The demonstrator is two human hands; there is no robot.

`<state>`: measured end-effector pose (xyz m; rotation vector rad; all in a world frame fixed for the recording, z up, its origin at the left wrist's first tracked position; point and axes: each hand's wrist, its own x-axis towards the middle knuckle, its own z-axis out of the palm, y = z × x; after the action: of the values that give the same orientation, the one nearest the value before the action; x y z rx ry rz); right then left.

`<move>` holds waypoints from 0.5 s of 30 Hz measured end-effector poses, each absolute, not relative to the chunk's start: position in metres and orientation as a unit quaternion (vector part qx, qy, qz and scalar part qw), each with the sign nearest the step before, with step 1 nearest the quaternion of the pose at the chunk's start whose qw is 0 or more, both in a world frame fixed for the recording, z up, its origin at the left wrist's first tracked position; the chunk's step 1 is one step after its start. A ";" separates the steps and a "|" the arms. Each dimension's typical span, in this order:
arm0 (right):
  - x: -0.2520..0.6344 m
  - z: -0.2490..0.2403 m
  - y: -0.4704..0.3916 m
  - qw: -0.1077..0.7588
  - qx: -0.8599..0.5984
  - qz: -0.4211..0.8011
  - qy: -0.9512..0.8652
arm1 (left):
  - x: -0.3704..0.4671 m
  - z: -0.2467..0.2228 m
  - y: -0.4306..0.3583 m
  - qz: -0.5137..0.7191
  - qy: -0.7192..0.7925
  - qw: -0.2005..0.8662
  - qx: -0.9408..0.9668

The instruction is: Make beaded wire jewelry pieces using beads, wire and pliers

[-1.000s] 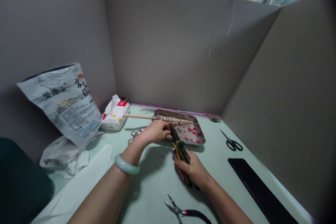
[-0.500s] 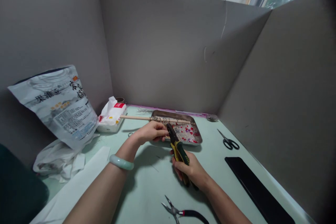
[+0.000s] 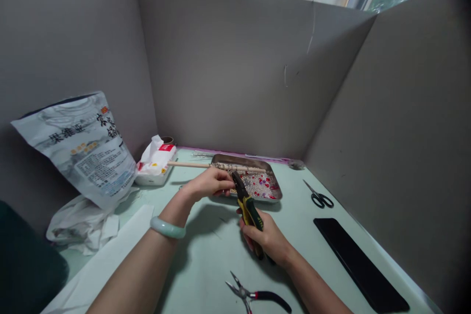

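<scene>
My right hand [image 3: 267, 236] grips yellow-and-dark-green pliers [image 3: 248, 208], their black jaws pointing up and away from me. Right beside those jaws, my left hand [image 3: 212, 184] is closed in a pinch; whatever lies between its fingertips is too small to make out. A pale green bangle [image 3: 167, 228] circles the left wrist. Just beyond both hands, a metal tray [image 3: 278, 191] holds red, purple and clear beads. Across the tray's back part lies a wooden stick [image 3: 189, 164] with small beaded pieces along it.
Needle-nose pliers [image 3: 245, 295] lie open at the near edge. Scissors [image 3: 320, 199] and a long black bar [image 3: 358, 260] are on the right. At left stand a tissue pack [image 3: 156, 162] and a large white pouch [image 3: 86, 147]. Grey partitions [image 3: 228, 68] enclose the table.
Almost nothing differs. The whole view has shifted slightly, and both hands keep the same hold near the tray.
</scene>
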<state>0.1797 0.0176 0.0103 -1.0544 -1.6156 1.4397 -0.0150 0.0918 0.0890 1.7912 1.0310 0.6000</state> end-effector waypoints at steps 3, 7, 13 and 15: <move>0.177 0.010 0.017 0.356 -0.426 0.541 -0.632 | -0.013 0.092 0.088 0.246 0.447 0.400 0.762; 0.173 0.008 0.016 0.358 -0.469 0.494 -0.638 | 0.007 0.098 0.074 0.332 0.515 0.187 0.768; 0.178 0.010 0.017 0.381 -0.399 0.566 -0.613 | 0.000 0.098 0.083 0.277 0.473 0.351 0.759; 0.179 0.013 0.017 0.381 -0.397 0.564 -0.615 | -0.004 0.098 0.086 0.264 0.446 0.434 0.737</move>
<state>0.1788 0.0166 0.0125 -1.0129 -1.5710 1.4407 -0.0042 0.0861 0.0975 1.8346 1.1108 0.6585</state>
